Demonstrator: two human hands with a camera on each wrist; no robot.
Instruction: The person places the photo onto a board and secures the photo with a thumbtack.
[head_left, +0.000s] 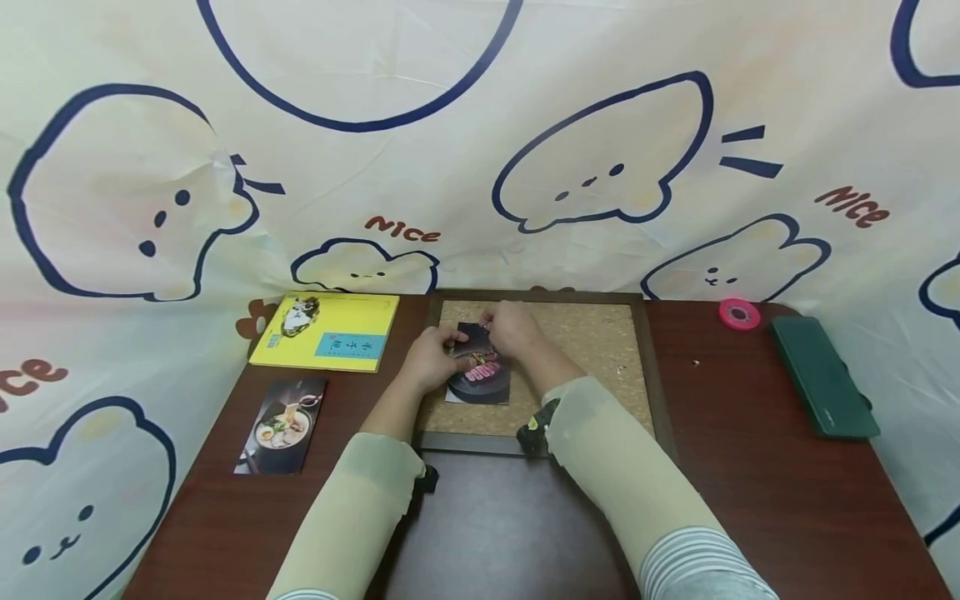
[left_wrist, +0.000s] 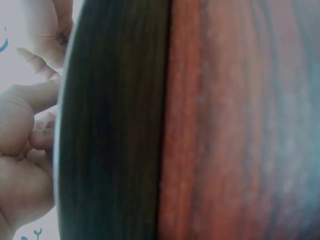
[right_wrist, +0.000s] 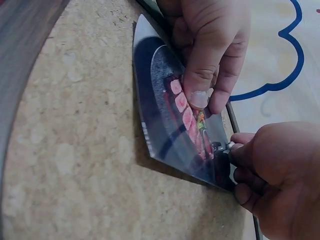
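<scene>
The left hand holds the photo of pink slices at its left side, thumb on its face, while the right hand pinches a small shiny pin at the photo's top edge. The photo is over the left part of the cork board, one edge lifted off it. On the bench, the noodle photo and yellow book lie left of the board, the pink roll and green case right.

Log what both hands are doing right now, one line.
left hand: holds food photo | right hand: pinches small pin near photo's upper end | photo: over corkboard
</scene>
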